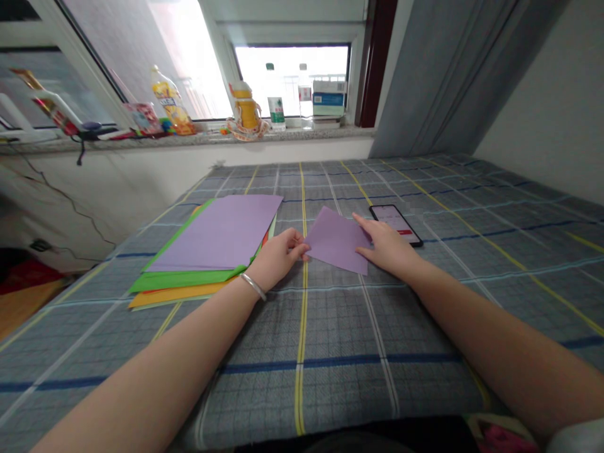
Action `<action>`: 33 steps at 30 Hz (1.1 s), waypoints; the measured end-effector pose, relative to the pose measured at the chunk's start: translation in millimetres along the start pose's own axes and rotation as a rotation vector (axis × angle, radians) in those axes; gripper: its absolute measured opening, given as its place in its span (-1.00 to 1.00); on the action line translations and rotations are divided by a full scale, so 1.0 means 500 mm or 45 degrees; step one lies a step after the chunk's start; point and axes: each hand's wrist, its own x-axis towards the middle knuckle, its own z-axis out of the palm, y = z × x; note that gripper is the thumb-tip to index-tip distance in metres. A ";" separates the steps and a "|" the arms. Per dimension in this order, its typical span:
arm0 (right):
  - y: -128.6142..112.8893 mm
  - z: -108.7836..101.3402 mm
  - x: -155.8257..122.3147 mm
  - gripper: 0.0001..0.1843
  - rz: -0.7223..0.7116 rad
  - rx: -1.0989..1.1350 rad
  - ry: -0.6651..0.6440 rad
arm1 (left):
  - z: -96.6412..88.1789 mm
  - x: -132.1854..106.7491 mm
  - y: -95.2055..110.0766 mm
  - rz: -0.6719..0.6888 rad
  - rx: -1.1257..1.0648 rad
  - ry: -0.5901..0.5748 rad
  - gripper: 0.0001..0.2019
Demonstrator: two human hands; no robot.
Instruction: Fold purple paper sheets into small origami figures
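A small four-cornered sheet of purple paper point(336, 242) lies on the checked grey cloth between my hands. My left hand point(284, 251), with a silver bangle at the wrist, pinches its left corner between thumb and fingers. On the right edge rests my right hand point(384, 245), fingers stretched out and thumb apart, touching the paper from above. Left of my left hand is a stack of coloured sheets point(214, 233), purple on top, with green and orange edges showing below. Just beyond my right hand lies a phone point(399, 221) with its screen lit.
The checked cloth point(344, 390) covers the whole surface. Behind it, a windowsill point(207, 136) holds several bottles, a yellow drink bottle point(246, 110) and a blue-and-white box point(329, 99). A grey curtain point(434, 75) hangs at the right. Cables run down the wall at left.
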 end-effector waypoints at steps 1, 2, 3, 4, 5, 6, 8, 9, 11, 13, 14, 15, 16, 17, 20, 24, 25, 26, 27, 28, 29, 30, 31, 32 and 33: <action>0.000 -0.003 0.001 -0.35 0.012 0.017 0.045 | -0.003 -0.002 0.000 0.049 0.024 0.049 -0.87; -0.001 -0.006 0.002 -0.48 0.017 0.036 0.096 | -0.005 -0.003 -0.002 0.122 0.072 0.111 -0.89; -0.002 -0.011 0.002 -0.61 0.016 0.057 0.153 | -0.007 -0.004 -0.003 0.215 0.134 0.179 -0.91; -0.003 -0.015 0.002 -0.72 0.007 0.079 0.210 | -0.008 -0.005 -0.005 0.322 0.201 0.245 -0.93; -0.004 -0.019 0.002 -0.81 -0.012 0.097 0.261 | -0.010 -0.006 -0.007 0.435 0.259 0.296 -0.93; -0.004 -0.022 0.001 -0.86 -0.039 0.106 0.301 | -0.011 -0.007 -0.009 0.542 0.304 0.326 -0.93; -0.002 -0.024 0.000 -0.86 -0.108 0.111 0.364 | -0.014 -0.009 -0.010 0.716 0.375 0.345 -0.92; 0.000 -0.024 0.000 -0.83 -0.144 0.124 0.388 | -0.015 -0.010 -0.010 0.781 0.417 0.356 -0.91; 0.006 -0.021 0.000 -0.80 -0.222 0.188 0.417 | -0.018 -0.012 -0.006 0.880 0.522 0.391 -0.92; 0.012 -0.017 0.002 -0.78 -0.295 0.268 0.421 | -0.021 -0.014 0.000 0.958 0.616 0.418 -0.91; 0.014 -0.015 0.002 -0.77 -0.319 0.290 0.406 | -0.022 -0.015 0.003 0.993 0.650 0.411 -0.90; 0.015 -0.013 0.002 -0.76 -0.330 0.294 0.379 | -0.022 -0.016 0.005 1.023 0.673 0.384 -0.91; 0.015 -0.011 0.002 -0.75 -0.330 0.282 0.338 | -0.021 -0.016 0.006 1.040 0.688 0.339 -0.92; 0.015 -0.009 0.001 -0.75 -0.322 0.260 0.282 | -0.019 -0.016 0.005 1.043 0.700 0.276 -0.93; 0.014 0.000 -0.003 -0.77 -0.301 0.202 0.067 | -0.007 -0.014 0.002 0.928 0.743 0.013 -0.83; 0.020 0.013 -0.003 -0.79 -0.295 0.247 -0.081 | 0.005 -0.017 0.002 0.696 0.777 -0.203 -0.74; 0.023 0.015 -0.002 -0.78 -0.291 0.265 -0.094 | 0.005 -0.020 0.005 0.678 0.757 -0.220 -0.73; 0.027 0.017 0.000 -0.77 -0.288 0.282 -0.103 | 0.004 -0.022 0.008 0.676 0.727 -0.231 -0.70; 0.030 0.019 0.001 -0.76 -0.284 0.296 -0.111 | 0.002 -0.025 0.011 0.679 0.694 -0.238 -0.68; 0.033 0.021 0.002 -0.76 -0.281 0.305 -0.116 | -0.001 -0.027 0.014 0.684 0.661 -0.249 -0.67; 0.037 0.022 0.003 -0.75 -0.278 0.309 -0.119 | -0.004 -0.029 0.016 0.691 0.633 -0.264 -0.68; 0.039 0.024 0.003 -0.75 -0.271 0.308 -0.124 | -0.007 -0.029 0.017 0.701 0.610 -0.282 -0.71; 0.041 0.026 0.003 -0.74 -0.261 0.303 -0.128 | -0.009 -0.029 0.016 0.713 0.589 -0.302 -0.75; 0.043 0.028 0.003 -0.73 -0.247 0.293 -0.130 | -0.011 -0.028 0.015 0.720 0.571 -0.321 -0.79; 0.044 0.030 0.002 -0.71 -0.232 0.282 -0.130 | -0.013 -0.027 0.013 0.722 0.556 -0.336 -0.81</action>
